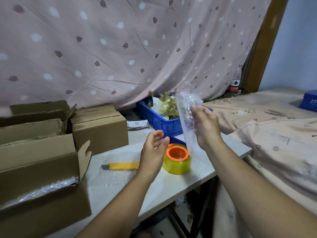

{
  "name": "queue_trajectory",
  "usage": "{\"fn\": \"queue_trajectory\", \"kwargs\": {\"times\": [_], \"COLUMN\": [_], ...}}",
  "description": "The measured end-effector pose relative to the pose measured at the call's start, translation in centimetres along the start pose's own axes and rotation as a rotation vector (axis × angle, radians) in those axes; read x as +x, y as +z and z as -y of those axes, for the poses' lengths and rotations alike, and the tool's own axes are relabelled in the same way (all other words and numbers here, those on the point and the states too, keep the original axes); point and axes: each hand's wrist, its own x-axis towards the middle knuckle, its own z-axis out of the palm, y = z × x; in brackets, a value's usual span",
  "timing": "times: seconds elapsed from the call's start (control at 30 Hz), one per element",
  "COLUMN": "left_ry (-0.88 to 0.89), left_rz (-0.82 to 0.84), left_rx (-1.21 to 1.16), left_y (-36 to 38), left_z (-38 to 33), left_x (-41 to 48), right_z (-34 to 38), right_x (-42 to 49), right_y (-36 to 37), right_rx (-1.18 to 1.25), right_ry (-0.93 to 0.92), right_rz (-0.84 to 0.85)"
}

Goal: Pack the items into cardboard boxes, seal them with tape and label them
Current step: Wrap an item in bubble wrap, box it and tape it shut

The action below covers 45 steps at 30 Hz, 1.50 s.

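one bubble-wrapped bundle [187,117] is being gripped by the right hand [207,127]. the left hand [154,150] is being held slack-fingered, empty, beside one tape roll [177,159].

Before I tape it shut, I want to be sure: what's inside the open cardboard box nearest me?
Bubble wrap shows at the opening of the cardboard box; anything beneath the wrap is hidden.
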Motion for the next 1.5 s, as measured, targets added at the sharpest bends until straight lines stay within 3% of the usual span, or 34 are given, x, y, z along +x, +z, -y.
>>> {"fn": "queue_trajectory", "kwargs": {"times": [0.1, 0.17, 0.23, 0.3, 0.4, 0.57, 0.63, 0.73, 0.93, 1.13, 1.33, 1.5], "left_ry": [-0.297, -0.481, -0.503, -0.407, -0.299, -0.245, -0.225, -0.159, -0.093, -0.049, -0.070, -0.205], "left_rz": [0.020, 0.064, 0.102, 0.031, -0.124, -0.319, -0.328, -0.233, -0.193, -0.279, -0.355, -0.332], "left_rx": [-0.396, -0.618, -0.785, -0.875, -0.614, 0.197, 0.468, 0.680, 0.800, 0.604, 0.652, 0.743], "left_y": [-0.2, -1.2, -2.4, -3.7, -5.7, -9.0, -9.5, -10.0, -10.0, -10.0, -10.8, -11.6], "left_z": [-0.6, -0.9, -0.9, -0.8, -0.8, 1.2, 2.1, 3.4, 4.6, 4.2, 4.5, 5.2], "left_x": [0.2, -0.1, -0.6, -1.3, -2.1, -3.3, -3.7, -4.8, -6.0, -6.3, -5.5, -3.9], "right_z": [0.5, 0.8, 0.7, 0.4, -0.5, -1.9, -2.6, -3.8, -6.5, -8.2, -8.5, -8.0], "right_x": [-1.4, -2.2, -2.6, -3.2, -4.0, -5.0, -5.4, -6.3, -7.9, -8.5, -9.4, -9.6], "right_y": [1.4, 2.2, 2.7, 3.0, 3.0, 2.5, 2.6, 3.0, 3.6, 4.1, 3.6, 3.0], "right_rx": [0.275, 0.350, 0.339, 0.223, -0.006, -0.235, -0.364, -0.464, -0.717, -0.782, -0.937, -1.053], "right_ry": [0.267, 0.342, 0.334, 0.281, 0.262, 0.392, 0.360, 0.355, 0.288, 0.184, 0.112, 0.107], "right_rz": [0.286, 0.328, 0.303, 0.269, 0.255, 0.400, 0.472, 0.563, 0.533, 0.456, 0.379, 0.344]}}
